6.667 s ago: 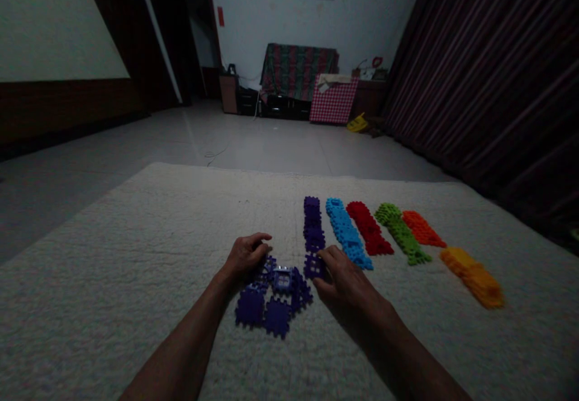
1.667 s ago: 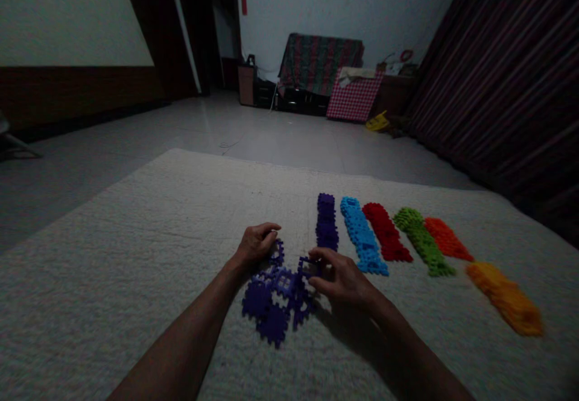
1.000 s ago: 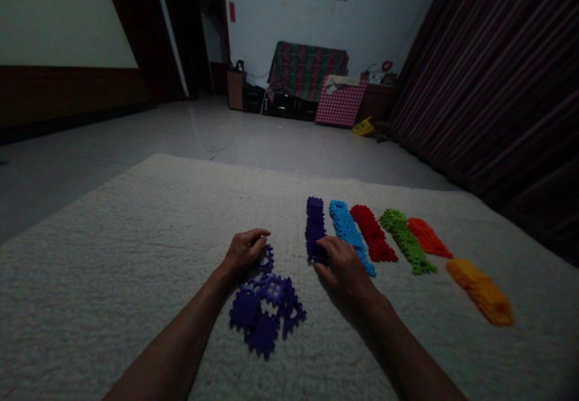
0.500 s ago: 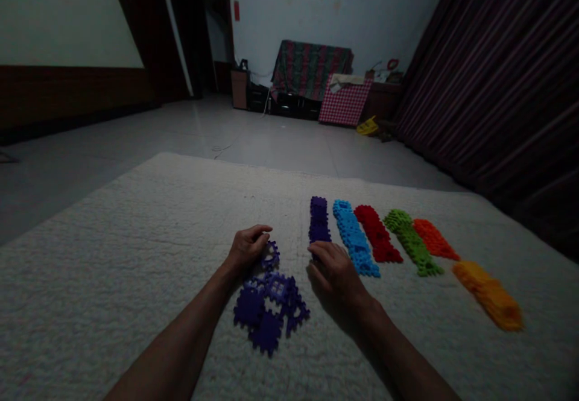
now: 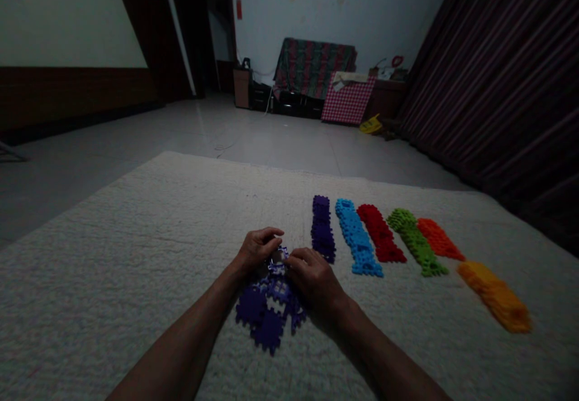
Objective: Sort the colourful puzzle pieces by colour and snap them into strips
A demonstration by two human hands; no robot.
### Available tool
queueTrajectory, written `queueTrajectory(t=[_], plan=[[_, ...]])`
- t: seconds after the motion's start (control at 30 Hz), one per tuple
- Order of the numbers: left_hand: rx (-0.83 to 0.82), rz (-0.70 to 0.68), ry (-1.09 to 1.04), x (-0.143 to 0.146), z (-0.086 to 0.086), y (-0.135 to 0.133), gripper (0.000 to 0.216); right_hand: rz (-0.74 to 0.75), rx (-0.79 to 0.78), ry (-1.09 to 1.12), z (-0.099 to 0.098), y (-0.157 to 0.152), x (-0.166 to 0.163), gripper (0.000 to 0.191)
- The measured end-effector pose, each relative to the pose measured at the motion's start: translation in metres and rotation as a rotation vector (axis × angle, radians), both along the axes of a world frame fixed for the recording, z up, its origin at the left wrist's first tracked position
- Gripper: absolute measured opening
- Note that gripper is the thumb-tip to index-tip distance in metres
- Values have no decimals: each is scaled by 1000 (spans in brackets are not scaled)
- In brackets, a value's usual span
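Note:
My left hand is closed on the left side of a purple interlocking tile with an open middle. From the right, my right hand meets the same tile, its fingertips pinched at the edge. Just below both hands lies a loose heap of purple notched tiles, some solid and some with cut-outs; my right hand hides part of it. Beyond my right hand, a row of overlapping purple tiles runs away from me on the pale quilted mat.
Right of the purple row lie blue tiles, red tiles, green tiles, orange tiles and yellow tiles, in overlapping rows. Past the mat are a tiled floor, a cloth-covered cabinet and a dark curtain.
My right hand has moved left from the purple row to the tile at my left hand. My left hand has shifted slightly right with that tile, which is now tilted.

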State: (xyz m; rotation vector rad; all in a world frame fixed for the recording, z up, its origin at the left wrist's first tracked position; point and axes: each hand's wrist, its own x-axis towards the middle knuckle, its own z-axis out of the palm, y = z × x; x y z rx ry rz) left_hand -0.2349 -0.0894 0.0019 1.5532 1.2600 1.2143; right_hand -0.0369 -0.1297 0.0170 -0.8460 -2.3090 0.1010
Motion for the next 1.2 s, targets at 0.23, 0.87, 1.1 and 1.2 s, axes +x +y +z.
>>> queueTrajectory(t=[0.23,0.87,1.1,1.2], plan=[[8,93,-30,-2,0,0,35,-14,-241,243,11,-2,5,15],[-48,312,-177,3,-1,2,34,-150,-227,-104,9,5,3,42],[-50,300,-152,2,1,1,36,-226,-289,-247,25,4,-8,33],[-39,295,-160,2,0,1,36,-223,-218,-159,24,-1,8,48]])
